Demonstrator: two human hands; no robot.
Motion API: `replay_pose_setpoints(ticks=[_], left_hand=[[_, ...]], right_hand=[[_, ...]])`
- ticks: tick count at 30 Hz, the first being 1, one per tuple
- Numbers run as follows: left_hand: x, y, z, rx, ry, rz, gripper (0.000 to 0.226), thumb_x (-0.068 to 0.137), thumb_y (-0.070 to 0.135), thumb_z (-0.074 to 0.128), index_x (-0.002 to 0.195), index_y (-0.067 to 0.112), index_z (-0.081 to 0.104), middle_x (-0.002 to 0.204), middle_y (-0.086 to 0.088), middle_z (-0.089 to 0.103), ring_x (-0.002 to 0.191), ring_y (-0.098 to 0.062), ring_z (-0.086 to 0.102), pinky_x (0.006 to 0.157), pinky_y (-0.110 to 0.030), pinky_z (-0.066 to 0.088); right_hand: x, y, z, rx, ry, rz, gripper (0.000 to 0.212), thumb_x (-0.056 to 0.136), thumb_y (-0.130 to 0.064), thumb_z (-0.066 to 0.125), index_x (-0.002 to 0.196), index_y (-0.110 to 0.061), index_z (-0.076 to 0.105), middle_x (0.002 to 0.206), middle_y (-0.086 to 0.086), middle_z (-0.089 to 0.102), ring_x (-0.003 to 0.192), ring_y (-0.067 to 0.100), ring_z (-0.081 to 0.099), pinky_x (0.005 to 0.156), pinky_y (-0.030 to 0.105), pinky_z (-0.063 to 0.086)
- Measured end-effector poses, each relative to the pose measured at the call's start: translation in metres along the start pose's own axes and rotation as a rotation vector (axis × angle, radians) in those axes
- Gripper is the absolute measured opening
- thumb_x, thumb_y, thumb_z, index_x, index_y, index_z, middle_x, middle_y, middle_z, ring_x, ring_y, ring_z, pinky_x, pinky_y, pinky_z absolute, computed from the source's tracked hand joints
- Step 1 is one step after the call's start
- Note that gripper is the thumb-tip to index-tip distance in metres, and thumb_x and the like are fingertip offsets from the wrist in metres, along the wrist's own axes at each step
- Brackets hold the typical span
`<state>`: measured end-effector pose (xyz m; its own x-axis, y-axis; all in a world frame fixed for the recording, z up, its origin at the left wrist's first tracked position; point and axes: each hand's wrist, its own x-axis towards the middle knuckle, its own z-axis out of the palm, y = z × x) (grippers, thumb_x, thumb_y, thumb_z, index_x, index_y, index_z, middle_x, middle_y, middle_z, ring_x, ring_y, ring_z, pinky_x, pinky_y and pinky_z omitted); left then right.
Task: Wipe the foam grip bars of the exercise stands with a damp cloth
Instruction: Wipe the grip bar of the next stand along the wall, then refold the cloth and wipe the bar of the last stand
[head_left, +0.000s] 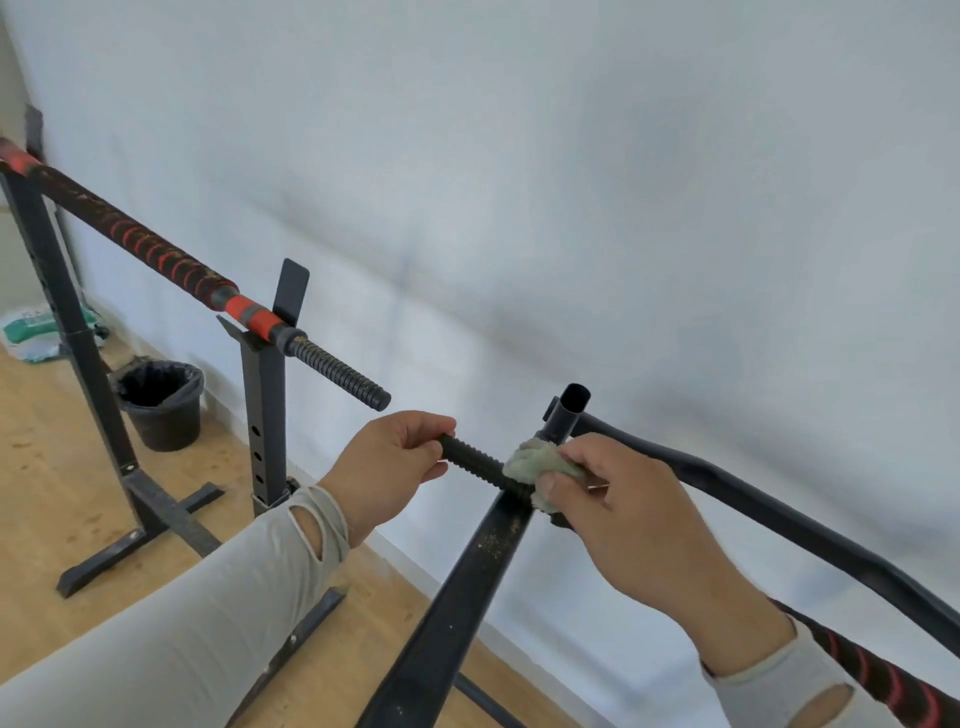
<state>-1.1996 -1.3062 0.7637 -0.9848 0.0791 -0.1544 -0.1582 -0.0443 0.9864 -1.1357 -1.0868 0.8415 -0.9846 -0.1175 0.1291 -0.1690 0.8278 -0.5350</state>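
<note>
While the left hand (396, 465) grips the free end of the near threaded bar end (475, 464), fingers curled round it, the right hand (631, 512) pinches the cloth (540, 462) against the same rod where it meets the black stand upright (457, 613). Cloth is wadded, greenish-grey, wrapped partly round the rod beside the open black tube (571, 410).

Key relation: the rod's long axis runs left-to-right and slightly away, between the two hands. Left hand anchors the outer end, right hand holds the cloth at the inner end, so any wipe stroke would run along that axis toward the left hand.

Note this is bare threaded end, not foam. Nearest foam looks like the red-and-black wrapped grip (878, 675) under the right wrist, lower right, trailing behind the cloth hand; right hand is clearly the nearer one to it.

Second stand's foam bar (140, 239) sits well apart to the upper left, axis running diagonally down toward the centre, nearer the left hand. My read: neither foam grip is under the cloth right now.

Black bin (163, 402) on the wood floor (47, 488) by the wall.
</note>
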Motion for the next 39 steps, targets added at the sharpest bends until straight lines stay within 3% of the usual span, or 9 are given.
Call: replay_pose_setpoints(ticks=[3,7,10,13,16,22,29,32,39], left_hand=[[-0.027,0.019,-0.004,0.281,0.04,0.068,0.028,0.1,0.027,0.057,0.127,0.034,0.062,0.122,0.008,0.066,0.11,-0.01,0.064,0.077,-0.012,0.05],[-0.093,0.068,-0.01,0.255,0.014,0.289,0.041,0.09,0.057,0.059,0.129,0.041,0.061,0.122,0.019,0.066,0.114,0.007,0.059,0.096,-0.019,0.043],[-0.144,0.094,-0.011,0.242,-0.09,0.38,0.039,0.09,0.042,0.069,0.124,0.026,0.066,0.116,0.002,0.073,0.108,-0.013,0.069,0.094,-0.033,0.053],[-0.189,0.102,-0.012,0.177,0.095,0.447,0.016,0.094,0.026,0.068,0.1,0.011,0.07,0.094,-0.017,0.074,0.085,-0.04,0.069,0.077,-0.046,0.059],[-0.234,0.099,-0.015,0.169,0.378,0.442,0.021,0.092,0.032,0.07,0.09,0.011,0.068,0.078,-0.01,0.071,0.062,-0.022,0.063,0.055,-0.029,0.052],[-0.325,0.082,-0.032,0.058,0.534,0.364,0.058,0.082,0.051,0.073,0.098,-0.004,0.061,0.081,-0.013,0.066,0.071,-0.025,0.062,0.071,-0.042,0.054],[-0.399,0.067,-0.074,0.132,0.674,0.294,0.025,0.097,0.032,0.063,0.087,0.013,0.075,0.095,-0.01,0.076,0.085,-0.013,0.065,0.084,-0.032,0.051],[-0.419,0.068,-0.09,0.2,0.734,0.317,0.023,0.096,0.029,0.063,0.081,0.018,0.077,0.086,0.001,0.077,0.078,-0.012,0.066,0.079,-0.03,0.05],[-0.464,0.073,-0.151,0.372,0.513,0.325,0.029,0.097,0.034,0.063,0.081,0.012,0.073,0.08,-0.028,0.059,0.068,-0.024,0.05,0.069,-0.038,0.043]], right_hand=[[-0.006,-0.016,0.003,0.318,0.014,0.074,0.02,0.099,-0.044,0.06,0.093,-0.027,0.07,0.084,0.002,0.071,0.081,0.021,0.071,0.083,0.053,0.06],[-0.019,-0.05,-0.001,0.667,-0.047,0.147,0.025,0.101,-0.04,0.059,0.096,-0.023,0.076,0.094,0.001,0.077,0.091,0.021,0.076,0.086,0.041,0.063],[-0.04,-0.081,-0.006,0.787,-0.176,0.083,0.029,0.103,-0.041,0.056,0.1,-0.02,0.076,0.095,0.003,0.079,0.091,0.021,0.077,0.085,0.042,0.062],[-0.073,-0.109,-0.009,0.81,-0.298,-0.009,0.033,0.102,-0.048,0.053,0.107,-0.021,0.071,0.094,0.003,0.079,0.087,0.02,0.077,0.078,0.037,0.062],[-0.107,-0.127,-0.006,0.749,-0.334,-0.073,0.036,0.092,-0.061,0.06,0.116,-0.034,0.06,0.094,-0.007,0.076,0.084,0.011,0.076,0.069,0.029,0.06],[-0.164,-0.161,0.012,0.747,-0.291,-0.234,0.022,0.095,-0.043,0.065,0.087,-0.025,0.073,0.074,0.0,0.067,0.069,0.02,0.063,0.073,0.04,0.055],[-0.207,-0.202,0.029,0.853,-0.386,-0.188,0.028,0.099,-0.031,0.062,0.074,-0.033,0.074,0.067,0.006,0.049,0.067,0.015,0.047,0.07,0.036,0.051],[-0.22,-0.215,0.044,0.817,-0.389,-0.183,0.024,0.098,-0.023,0.06,0.085,-0.035,0.078,0.079,-0.012,0.071,0.084,0.01,0.065,0.095,0.048,0.056],[-0.244,-0.27,0.081,0.838,-0.395,-0.27,0.03,0.101,-0.026,0.056,0.127,-0.037,0.066,0.122,-0.027,0.065,0.117,-0.004,0.059,0.108,0.031,0.046]])
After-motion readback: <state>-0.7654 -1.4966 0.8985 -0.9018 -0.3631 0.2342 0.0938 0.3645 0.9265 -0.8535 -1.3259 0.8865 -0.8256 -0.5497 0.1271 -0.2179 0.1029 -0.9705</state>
